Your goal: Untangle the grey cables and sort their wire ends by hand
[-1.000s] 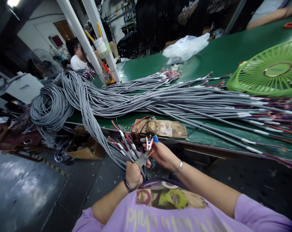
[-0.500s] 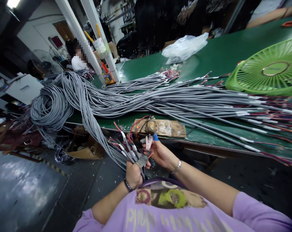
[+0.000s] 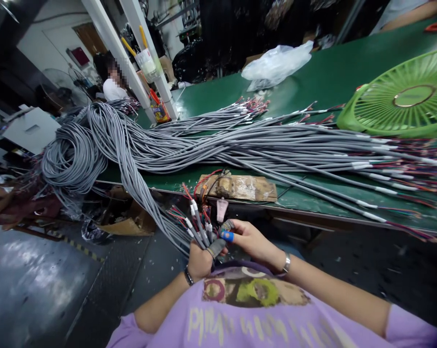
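My left hand (image 3: 201, 261) is closed around a bunch of grey cables (image 3: 200, 234), just below their stripped ends. White sleeves and thin coloured wires fan out above the fist. The left thumb has a grey wrap. My right hand (image 3: 249, 239) is beside the bunch, thumb and fingers pinched together. It has a blue wrap on the thumb and a grey one on a finger; what lies between the fingertips is hidden. A pale pink tapered piece (image 3: 222, 210) hangs at the bench edge, below a worn wooden board (image 3: 254, 187) with a lump and red wires.
Long grey cables (image 3: 276, 147) run across the green bench (image 3: 334, 72), with coils (image 3: 71, 159) at the left. A green fan (image 3: 402, 96) and a clear plastic bag (image 3: 278, 65) are on the bench. A cardboard box (image 3: 129, 220) lies below.
My right hand has moved down and right from the pale pink piece, which now hangs apart from the fingers. My left hand keeps the cable bunch, nearly in place.
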`<action>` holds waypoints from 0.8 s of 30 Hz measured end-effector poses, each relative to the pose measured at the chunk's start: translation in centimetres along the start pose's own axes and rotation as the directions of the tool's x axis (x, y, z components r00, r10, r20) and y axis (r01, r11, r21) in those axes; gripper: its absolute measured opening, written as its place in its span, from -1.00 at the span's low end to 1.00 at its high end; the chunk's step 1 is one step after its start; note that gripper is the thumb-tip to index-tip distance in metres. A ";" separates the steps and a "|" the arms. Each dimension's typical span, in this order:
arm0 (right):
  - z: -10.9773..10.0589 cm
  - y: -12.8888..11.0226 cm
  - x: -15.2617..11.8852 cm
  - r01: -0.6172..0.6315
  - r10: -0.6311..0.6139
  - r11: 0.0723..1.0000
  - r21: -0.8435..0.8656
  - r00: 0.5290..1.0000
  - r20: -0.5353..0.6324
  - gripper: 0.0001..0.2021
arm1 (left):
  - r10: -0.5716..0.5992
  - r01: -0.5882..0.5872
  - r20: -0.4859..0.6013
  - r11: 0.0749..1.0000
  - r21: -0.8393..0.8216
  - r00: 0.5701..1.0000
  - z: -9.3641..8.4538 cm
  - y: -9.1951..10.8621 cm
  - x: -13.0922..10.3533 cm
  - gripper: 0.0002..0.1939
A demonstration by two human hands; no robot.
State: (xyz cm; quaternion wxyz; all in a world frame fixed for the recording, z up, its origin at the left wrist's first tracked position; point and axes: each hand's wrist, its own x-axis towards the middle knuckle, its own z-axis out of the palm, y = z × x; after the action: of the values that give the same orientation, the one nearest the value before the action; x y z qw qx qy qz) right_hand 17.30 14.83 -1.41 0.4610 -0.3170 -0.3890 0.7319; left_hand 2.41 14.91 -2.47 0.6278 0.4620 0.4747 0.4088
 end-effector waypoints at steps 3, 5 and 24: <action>0.0 -0.1 0.0 -0.041 0.041 0.999 -0.009 0.999 -0.013 -0.71 | -0.042 0.038 0.070 0.998 0.058 0.997 -0.2 0.6 -0.1 -0.74; -0.1 0.0 0.1 -0.051 0.051 0.998 -0.029 0.998 -0.024 -0.70 | -0.044 0.040 0.074 0.998 0.050 0.996 -0.1 0.8 -0.1 -0.71; -1.0 1.1 0.7 -0.035 0.035 0.999 0.000 0.990 -0.134 -0.67 | -0.054 0.022 -0.137 0.973 -0.229 0.989 0.3 1.4 0.2 -0.71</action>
State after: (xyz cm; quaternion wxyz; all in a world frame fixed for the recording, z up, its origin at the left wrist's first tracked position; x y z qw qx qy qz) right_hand 17.39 15.43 -2.91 0.4726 -0.3726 -0.3524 0.7167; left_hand 2.68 15.38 -1.16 0.6486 0.3478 0.4774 0.4800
